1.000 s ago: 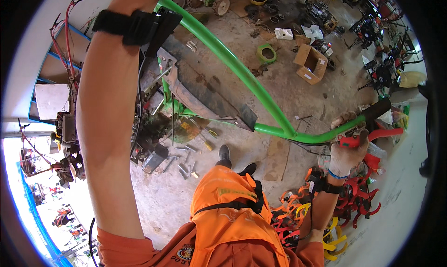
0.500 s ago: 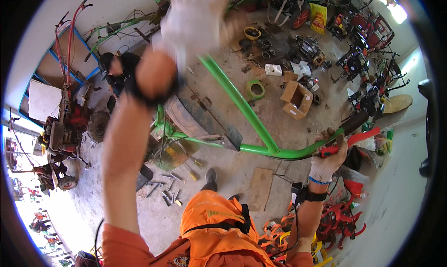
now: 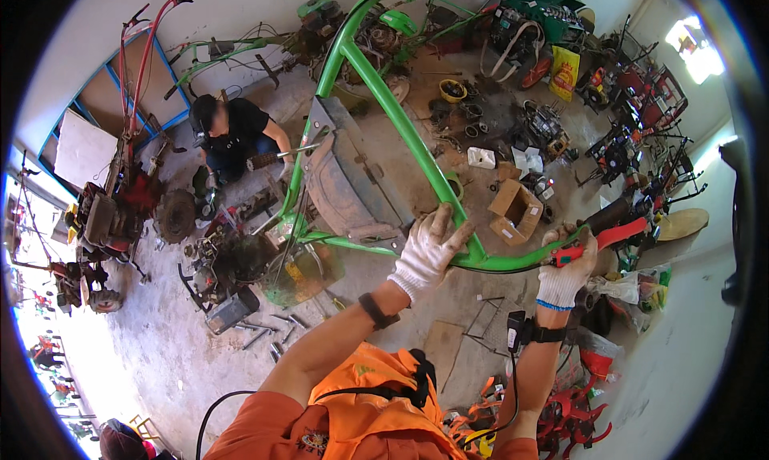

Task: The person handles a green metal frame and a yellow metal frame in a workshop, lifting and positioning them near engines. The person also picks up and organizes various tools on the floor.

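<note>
A large green tubular handlebar frame (image 3: 400, 131) stretches before me, with a grey, worn metal guard plate (image 3: 340, 179) inside its tubes. My left hand (image 3: 432, 248), in a white knit glove, is closed round the frame near the joint of the slanting tube and the near tube. Farther right, my right hand (image 3: 567, 272), gloved too, grips the handlebar end beside a red lever (image 3: 621, 234) and a small red lever bracket. A black grip (image 3: 609, 211) extends beyond that hand. The undersides of both grasps are hidden.
Beyond the frame at left, a person in black (image 3: 236, 131) crouches by an engine (image 3: 220, 260). Loose tools (image 3: 256, 336) lie on the floor. An open cardboard box (image 3: 515, 211) and a yellow bowl (image 3: 452, 90) are at right. Red metal parts (image 3: 573, 416) lie by my right arm.
My left hand has come down from the far, raised position onto the frame near its joint. My right hand stays on the handlebar. The crouching person is now less covered by my arm.
</note>
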Tool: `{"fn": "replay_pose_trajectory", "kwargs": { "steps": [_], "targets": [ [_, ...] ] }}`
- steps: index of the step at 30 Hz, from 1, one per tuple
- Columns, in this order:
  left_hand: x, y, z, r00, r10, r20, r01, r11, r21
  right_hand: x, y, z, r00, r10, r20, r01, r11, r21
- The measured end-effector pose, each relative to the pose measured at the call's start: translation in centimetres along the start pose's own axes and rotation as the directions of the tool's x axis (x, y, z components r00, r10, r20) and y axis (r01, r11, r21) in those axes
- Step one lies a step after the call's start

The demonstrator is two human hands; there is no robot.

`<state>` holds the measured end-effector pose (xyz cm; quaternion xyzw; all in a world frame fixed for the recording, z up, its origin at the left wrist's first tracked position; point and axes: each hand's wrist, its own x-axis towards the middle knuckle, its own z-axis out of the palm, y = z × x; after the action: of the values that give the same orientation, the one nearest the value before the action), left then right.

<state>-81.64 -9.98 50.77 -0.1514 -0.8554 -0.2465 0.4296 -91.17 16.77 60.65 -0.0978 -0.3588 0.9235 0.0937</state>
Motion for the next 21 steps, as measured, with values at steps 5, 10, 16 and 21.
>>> {"fn": "replay_pose_trajectory", "kwargs": {
  "steps": [5,10,16,21],
  "targets": [
    [-2.3,-1.0,1.7,0.991,-0.117,0.063,0.113,0.992,0.057,1.4,0.1,-1.1,0.994,0.089,0.059,-0.088,0.996,-0.029],
    [-3.0,-2.3,1.6,0.991,-0.053,0.121,0.040,0.994,0.105,3.3,1.0,-2.7,0.888,0.228,0.400,-0.258,0.966,0.021],
    [-3.2,-2.4,2.1,0.994,-0.092,0.053,0.080,0.978,0.195,4.9,2.5,-3.0,0.917,0.155,0.367,-0.119,0.986,-0.120],
    [-3.8,-2.9,2.8,0.972,-0.170,0.160,0.129,0.963,0.238,6.1,3.1,-3.6,0.779,0.187,0.598,-0.159,0.982,-0.100]
  ]
}}
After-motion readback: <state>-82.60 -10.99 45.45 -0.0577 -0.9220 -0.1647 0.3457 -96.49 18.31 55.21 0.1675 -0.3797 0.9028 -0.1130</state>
